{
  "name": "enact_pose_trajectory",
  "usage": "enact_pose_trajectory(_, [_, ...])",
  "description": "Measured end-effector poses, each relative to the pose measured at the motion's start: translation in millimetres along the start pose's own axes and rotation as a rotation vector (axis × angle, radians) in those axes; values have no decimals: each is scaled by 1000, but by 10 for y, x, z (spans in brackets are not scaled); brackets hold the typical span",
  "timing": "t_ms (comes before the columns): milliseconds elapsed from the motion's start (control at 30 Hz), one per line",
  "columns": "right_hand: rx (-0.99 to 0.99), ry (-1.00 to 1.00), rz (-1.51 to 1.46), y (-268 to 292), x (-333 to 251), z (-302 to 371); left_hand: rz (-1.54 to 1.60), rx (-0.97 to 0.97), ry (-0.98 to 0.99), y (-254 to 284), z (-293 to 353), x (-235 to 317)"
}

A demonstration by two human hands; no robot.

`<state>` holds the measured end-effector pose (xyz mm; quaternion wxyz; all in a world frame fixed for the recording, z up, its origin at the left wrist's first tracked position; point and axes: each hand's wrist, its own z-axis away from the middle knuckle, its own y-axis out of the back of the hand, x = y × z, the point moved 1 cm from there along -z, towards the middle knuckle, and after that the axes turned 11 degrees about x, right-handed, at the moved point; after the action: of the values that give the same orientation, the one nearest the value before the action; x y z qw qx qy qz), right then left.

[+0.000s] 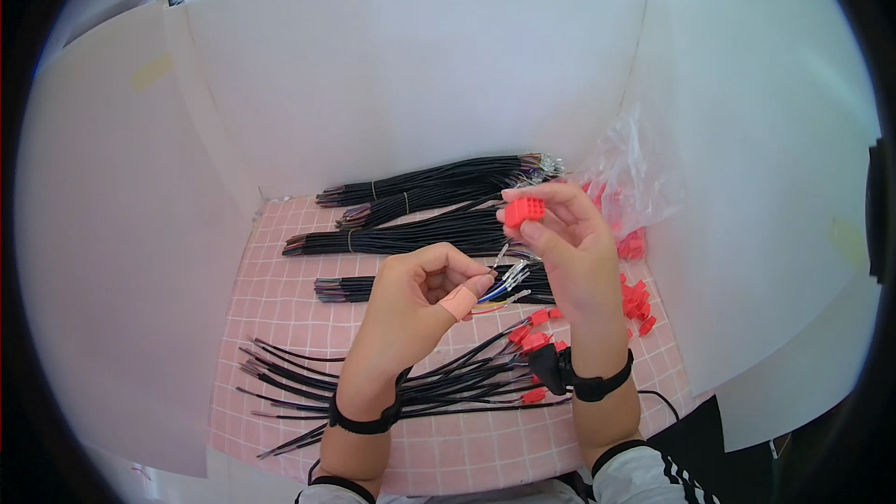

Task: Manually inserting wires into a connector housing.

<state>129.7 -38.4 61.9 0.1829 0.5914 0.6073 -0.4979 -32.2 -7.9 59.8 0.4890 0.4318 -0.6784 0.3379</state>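
My left hand point(425, 303) pinches a thin wire among several coloured wires point(504, 287) with metal crimp terminals at their ends. One terminal stands up apart from the rest, between thumb and forefinger. A tan finger cover wraps the left thumb. Above and to the right, my right hand point(571, 243) holds a red connector housing point(525, 213) between thumb and fingers, its face of square holes turned to the right. The upright terminal is a little below the housing, apart from it. The cable behind the left hand is mostly hidden.
Several bundles of black cables point(401, 241) lie across the pink checked tablecloth point(271, 285). Nearer, loose black cables point(439, 389) end in red connectors point(535, 343). More red housings point(637, 301) and a clear plastic bag point(644, 173) are at the right. White panels point(420, 56) surround the table.
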Motion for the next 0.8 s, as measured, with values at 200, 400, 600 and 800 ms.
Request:
enact_pose_trajectory(200, [-30,247,137,-21,30,2,20,-4,-22,41,-7,2])
enact_pose_trajectory(400, [31,-29,-116,-25,20,17,4,5,-10,39,2,39])
enact_pose_trajectory(600, [25,-181,-310,-19,6,21,-18,-19,3,56,40,47])
enact_pose_trajectory(800, [-4,-232,-367,5,-6,11,34,-36,-3,35,39,27])
